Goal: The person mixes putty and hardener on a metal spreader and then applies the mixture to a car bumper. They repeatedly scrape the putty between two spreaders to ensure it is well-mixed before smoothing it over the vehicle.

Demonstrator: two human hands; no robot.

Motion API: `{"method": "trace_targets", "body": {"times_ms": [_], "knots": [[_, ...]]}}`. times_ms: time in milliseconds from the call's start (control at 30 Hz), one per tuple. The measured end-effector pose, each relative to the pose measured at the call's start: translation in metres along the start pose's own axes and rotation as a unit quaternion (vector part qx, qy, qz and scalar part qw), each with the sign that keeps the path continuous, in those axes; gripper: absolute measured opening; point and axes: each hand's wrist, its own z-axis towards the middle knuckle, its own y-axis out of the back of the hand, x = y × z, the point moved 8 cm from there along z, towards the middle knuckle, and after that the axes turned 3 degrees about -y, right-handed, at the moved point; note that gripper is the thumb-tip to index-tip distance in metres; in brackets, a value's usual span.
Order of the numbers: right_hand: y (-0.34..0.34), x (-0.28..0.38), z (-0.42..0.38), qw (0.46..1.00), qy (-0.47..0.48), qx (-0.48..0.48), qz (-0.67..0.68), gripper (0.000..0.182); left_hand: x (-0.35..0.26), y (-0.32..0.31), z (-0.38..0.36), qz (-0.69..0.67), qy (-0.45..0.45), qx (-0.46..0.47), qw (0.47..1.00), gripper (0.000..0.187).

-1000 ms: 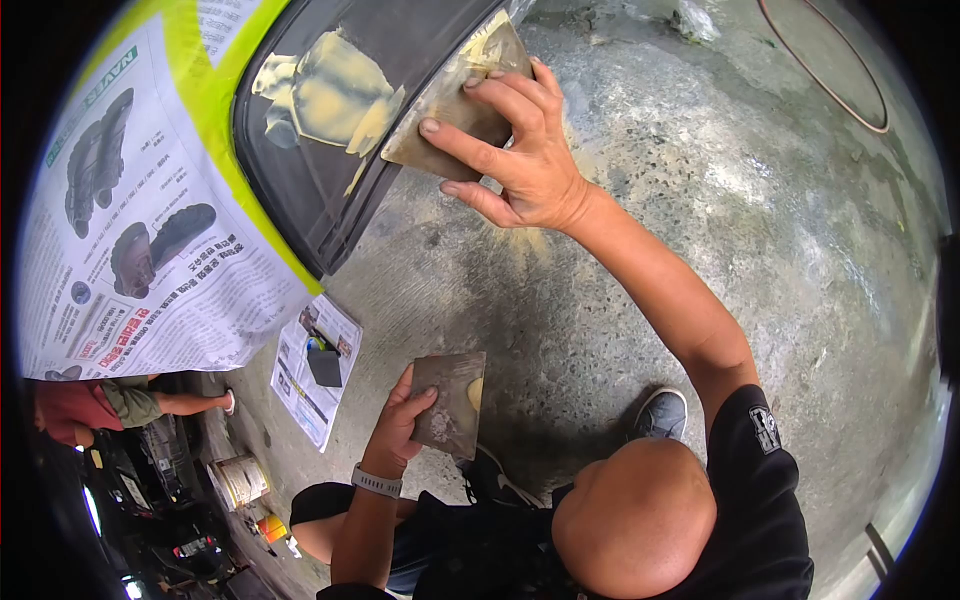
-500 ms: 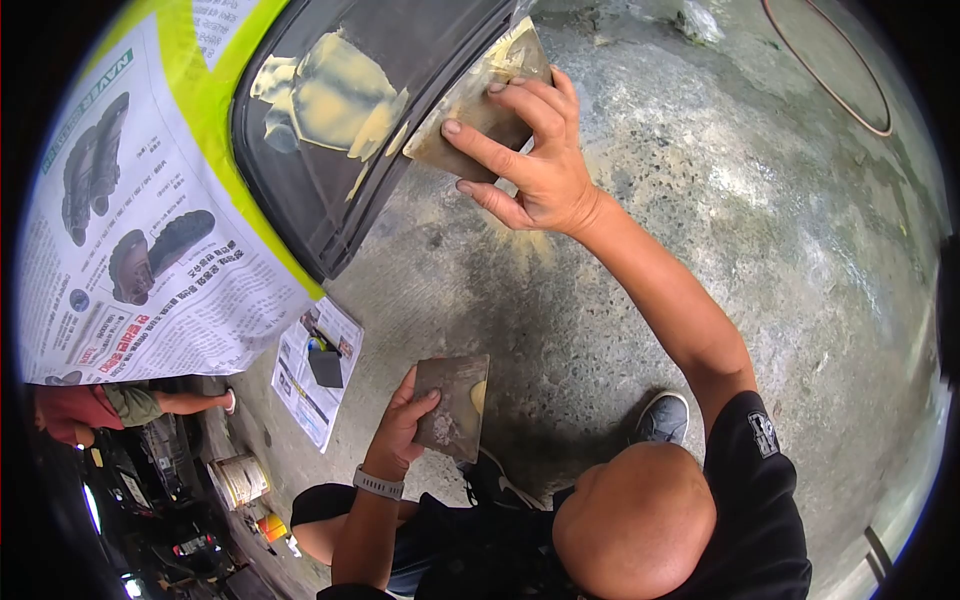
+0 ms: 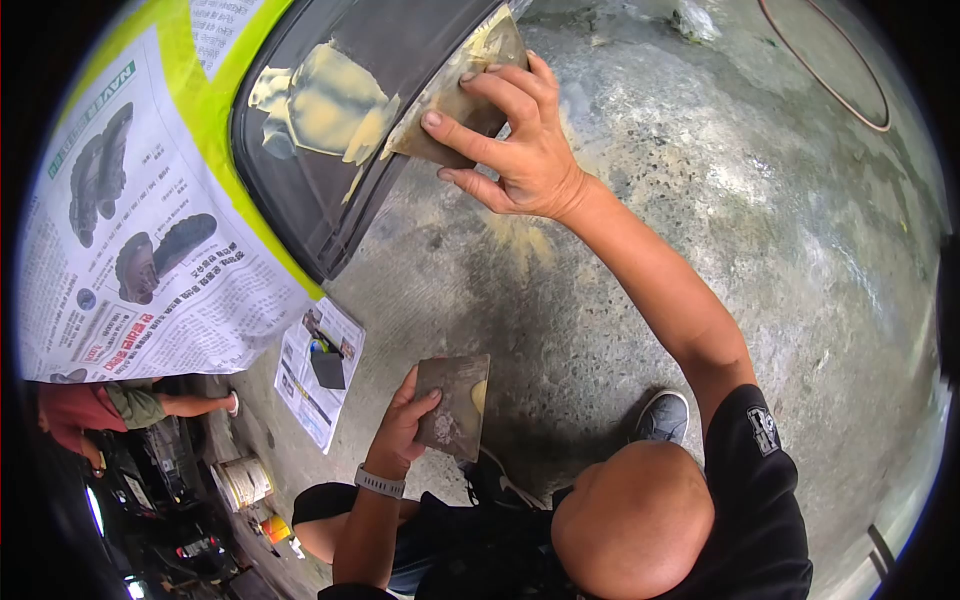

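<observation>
My right hand (image 3: 525, 130) grips a thin, putty-smeared spreader (image 3: 450, 125), fingers spread over its face and thumb at its edge. The spreader lies against the edge of a dark panel (image 3: 410, 50) with a black trim, at the top of the view. Cream-coloured putty (image 3: 335, 105) covers a patch of this panel, with smaller streaks near the trim. Lower down, my left hand (image 3: 402, 425) holds a flat, square putty plate (image 3: 453, 408), thumb on top. A dab of yellowish putty sits at the plate's right edge.
Newspaper (image 3: 150, 230) masks the bright green bodywork (image 3: 235, 170) at left. A printed sheet (image 3: 318, 375) with a dark square piece hangs below it. Another person's leg (image 3: 190, 404), a bucket (image 3: 243, 482) and a can (image 3: 273, 528) are lower left. A hose (image 3: 840, 90) lies on the concrete floor.
My right hand has moved left and slightly up with the spreader, further over the panel's edge. My left hand and the plate stay nearly in place.
</observation>
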Motion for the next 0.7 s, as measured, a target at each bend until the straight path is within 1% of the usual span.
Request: {"method": "trace_targets", "body": {"times_ms": [133, 367, 533, 700], "knots": [[0.003, -0.004, -0.006, 1.000, -0.005, 0.021, -0.003, 0.059, -0.001, -0.003, -0.001, -0.009, -0.001, 0.003, 1.000, 0.051], [0.021, 0.001, -0.010, 0.999, -0.028, 0.013, 0.026, 0.059, -0.004, -0.005, -0.006, -0.002, 0.007, -0.011, 1.000, 0.052], [0.021, 0.006, -0.007, 0.999, -0.032, 0.038, 0.012, 0.060, -0.005, -0.006, -0.004, -0.007, 0.003, -0.007, 1.000, 0.052], [0.017, 0.016, 0.000, 0.999, -0.030, 0.035, 0.012, 0.060, -0.005, -0.007, -0.004, -0.010, -0.001, -0.007, 1.000, 0.052]]}}
